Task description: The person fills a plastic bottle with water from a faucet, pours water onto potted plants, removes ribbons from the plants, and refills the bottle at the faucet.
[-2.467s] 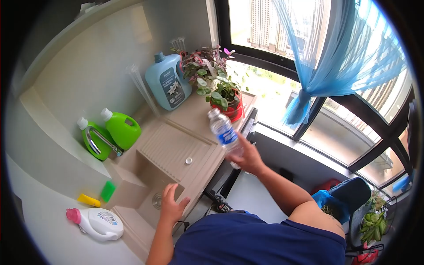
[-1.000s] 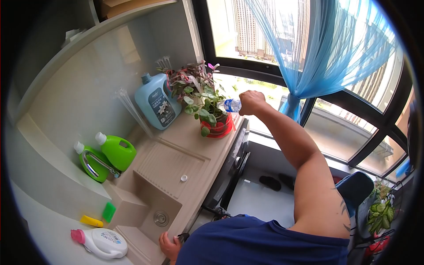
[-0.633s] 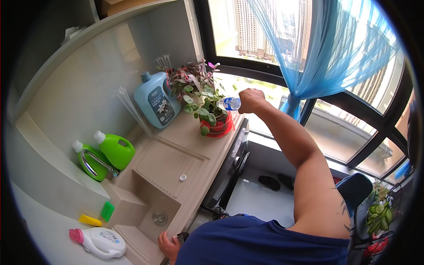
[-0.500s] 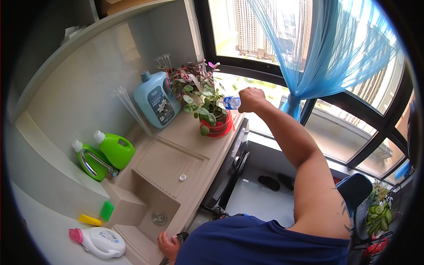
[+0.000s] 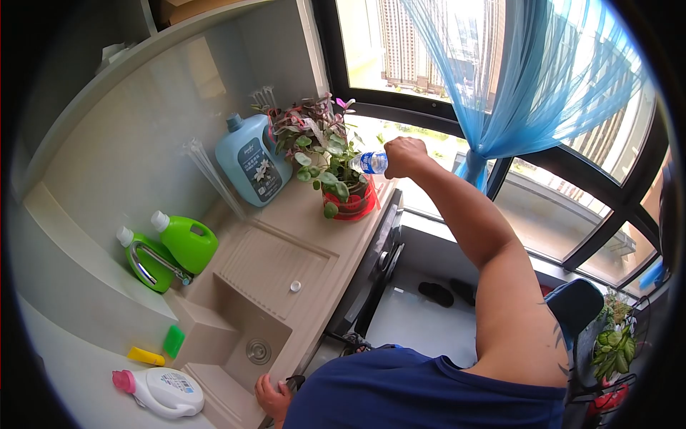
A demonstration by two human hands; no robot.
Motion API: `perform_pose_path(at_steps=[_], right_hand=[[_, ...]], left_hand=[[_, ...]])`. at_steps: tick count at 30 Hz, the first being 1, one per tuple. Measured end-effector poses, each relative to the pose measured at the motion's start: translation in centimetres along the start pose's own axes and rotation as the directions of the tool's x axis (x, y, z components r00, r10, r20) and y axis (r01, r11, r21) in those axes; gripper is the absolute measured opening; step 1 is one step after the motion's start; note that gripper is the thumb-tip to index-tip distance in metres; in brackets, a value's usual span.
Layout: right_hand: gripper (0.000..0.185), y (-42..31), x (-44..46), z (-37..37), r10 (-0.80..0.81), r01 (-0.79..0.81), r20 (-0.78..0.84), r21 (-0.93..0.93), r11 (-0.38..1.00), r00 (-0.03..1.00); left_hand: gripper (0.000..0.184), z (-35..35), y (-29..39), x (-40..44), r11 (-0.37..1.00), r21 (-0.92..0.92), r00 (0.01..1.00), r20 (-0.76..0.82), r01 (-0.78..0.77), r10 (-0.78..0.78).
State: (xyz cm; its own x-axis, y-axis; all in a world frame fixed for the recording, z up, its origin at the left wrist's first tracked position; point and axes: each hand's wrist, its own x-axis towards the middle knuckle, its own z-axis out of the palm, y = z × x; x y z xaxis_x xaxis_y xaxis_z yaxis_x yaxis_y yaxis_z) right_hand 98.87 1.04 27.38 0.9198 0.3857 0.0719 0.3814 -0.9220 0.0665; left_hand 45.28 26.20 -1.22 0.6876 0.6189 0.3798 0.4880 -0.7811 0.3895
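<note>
Rests one left hand (image 5: 273, 400) at the edge of one sink (image 5: 239, 357), fingers part open and bent; cannot tell of a hold under the palm. Includes, beyond, one white jug (image 5: 170, 391), one yellow block (image 5: 146, 356), one green block (image 5: 173, 342), two green jugs (image 5: 191, 243) and one small white disc (image 5: 295, 287). Grips one clear bottle (image 5: 371, 163) in one right hand (image 5: 405, 156), fingers closed around the base; tips it nearly level, mouth at the leaves of one potted plant (image 5: 330, 161). Cannot confirm flow. Stands beside the plant: one blue jug (image 5: 254, 161).
</note>
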Motion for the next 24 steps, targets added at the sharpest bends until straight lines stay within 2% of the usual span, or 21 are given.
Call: perform_pose_path(at_steps=[18, 24], right_hand=[[0.026, -0.7, 0.6, -1.4, -0.04, 0.039, -0.001, -0.081, 0.996, 0.999], [0.027, -2.1, 0.4, -3.0, -0.119, 0.105, -0.034, -0.281, 0.954, 0.992]], left_hand=[[0.039, 0.1, 0.0, 0.0, 1.0, 0.015, 1.0, -0.011, -0.018, 0.018], [0.04, 0.0, 0.2, 0.0, 1.0, 0.013, 1.0, 0.0, -0.006, 0.006]])
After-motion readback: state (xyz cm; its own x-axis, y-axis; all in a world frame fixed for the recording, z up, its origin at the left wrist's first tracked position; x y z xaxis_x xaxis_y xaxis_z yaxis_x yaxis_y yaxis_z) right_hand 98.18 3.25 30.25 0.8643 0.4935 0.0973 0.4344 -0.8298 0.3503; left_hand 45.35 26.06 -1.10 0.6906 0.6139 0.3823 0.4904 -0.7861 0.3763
